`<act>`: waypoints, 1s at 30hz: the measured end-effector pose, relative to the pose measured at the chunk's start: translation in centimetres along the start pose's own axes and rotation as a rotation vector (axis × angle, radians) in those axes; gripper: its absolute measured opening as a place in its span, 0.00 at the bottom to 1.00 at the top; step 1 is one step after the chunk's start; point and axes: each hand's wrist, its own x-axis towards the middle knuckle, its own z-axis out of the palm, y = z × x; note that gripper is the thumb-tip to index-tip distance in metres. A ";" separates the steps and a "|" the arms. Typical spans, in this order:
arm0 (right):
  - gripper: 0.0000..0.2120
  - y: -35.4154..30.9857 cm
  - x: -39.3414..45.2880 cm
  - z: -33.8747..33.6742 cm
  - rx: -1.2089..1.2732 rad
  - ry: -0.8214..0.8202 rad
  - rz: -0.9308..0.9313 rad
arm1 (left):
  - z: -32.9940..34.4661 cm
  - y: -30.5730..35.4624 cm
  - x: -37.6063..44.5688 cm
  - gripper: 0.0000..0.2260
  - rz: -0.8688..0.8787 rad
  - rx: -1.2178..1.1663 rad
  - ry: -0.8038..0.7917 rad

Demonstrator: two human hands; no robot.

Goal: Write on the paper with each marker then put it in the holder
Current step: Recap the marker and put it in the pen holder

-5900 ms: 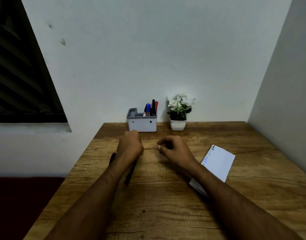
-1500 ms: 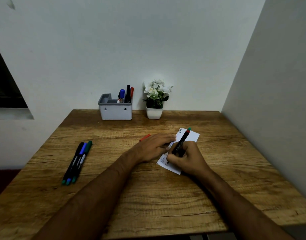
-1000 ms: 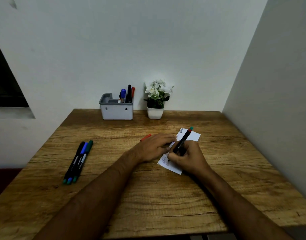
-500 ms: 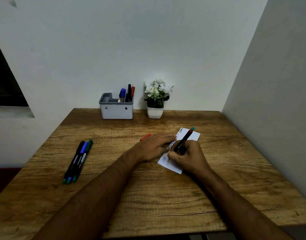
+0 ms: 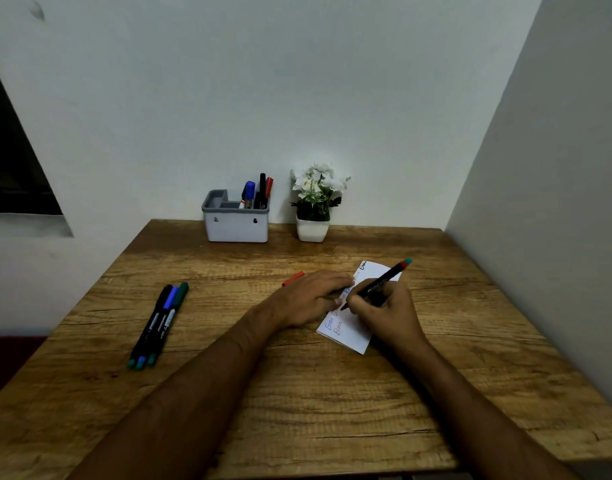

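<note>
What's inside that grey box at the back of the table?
The holder shows three markers standing in its right part: blue-capped, black and red. The left compartments look empty from here, though their bottoms and the markers' lower halves are hidden by the walls.

The surface (image 5: 308,403) before me is wood with a pronounced grain, set into a corner. The rear wall (image 5: 263,91) is plain and pale, with a small mark (image 5: 38,10) at upper left. A second pale wall (image 5: 567,202) closes my right. A dark window opening (image 5: 10,161) sits at left, above a ledge (image 5: 27,225). Dark red floor (image 5: 10,358) shows below. Lighting is dim and even.
</note>
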 end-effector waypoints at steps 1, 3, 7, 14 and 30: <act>0.08 -0.1 0.0 -0.1 0.028 0.000 -0.005 | -0.1 0.1 -0.1 0.22 0.002 -0.002 0.003; 0.07 -0.3 0.1 -0.2 0.074 0.003 -0.027 | -0.3 0.2 -0.2 0.21 0.001 -0.019 0.019; 0.05 -0.4 0.2 -0.8 0.135 0.056 -0.066 | -0.4 0.0 -0.2 0.21 0.001 -0.110 0.058; 0.04 -0.7 0.1 -1.6 0.274 0.104 -0.040 | -1.9 0.5 -0.9 0.17 -0.098 -0.014 0.344; 0.09 -1.2 0.1 -2.0 0.429 0.155 -0.067 | -2.8 0.9 -0.8 0.08 -0.553 0.309 0.395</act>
